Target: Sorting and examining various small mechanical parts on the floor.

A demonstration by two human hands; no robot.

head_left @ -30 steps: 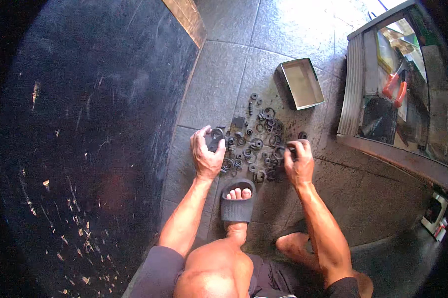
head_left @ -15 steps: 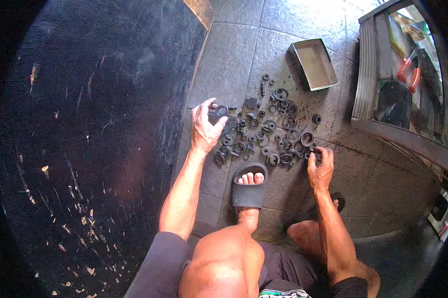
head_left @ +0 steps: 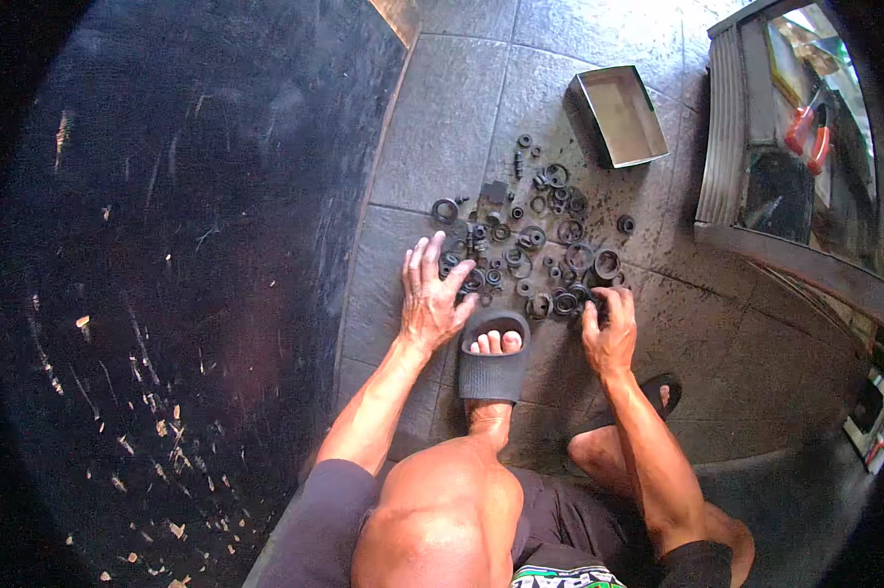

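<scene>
Grey tiles [head_left: 452, 88] run between a scuffed black board [head_left: 187, 245] and a glass-fronted cabinet [head_left: 716, 147], and the dark parts [head_left: 532, 237] lie spread on them just beyond the front sandal [head_left: 489, 377]. Half a second ago a ring [head_left: 435, 210] sat between the left fingers and thumb; now it lies on the tiles at the upper left edge of the spread, and the left hand [head_left: 430, 306] has come down nearer the person, fingers spread over a few parts at the near left, whether touching them I cannot tell. So that ring stands a little apart, free of any hold, which I judge to be sorting in progress. Opposite, the right hand [head_left: 612, 335] has shifted slightly inward, fingers curled narrow at the near right edge; whether they pinch a part is hidden. Beyond the parts, the open box [head_left: 622, 113] has nothing visible inside.
</scene>
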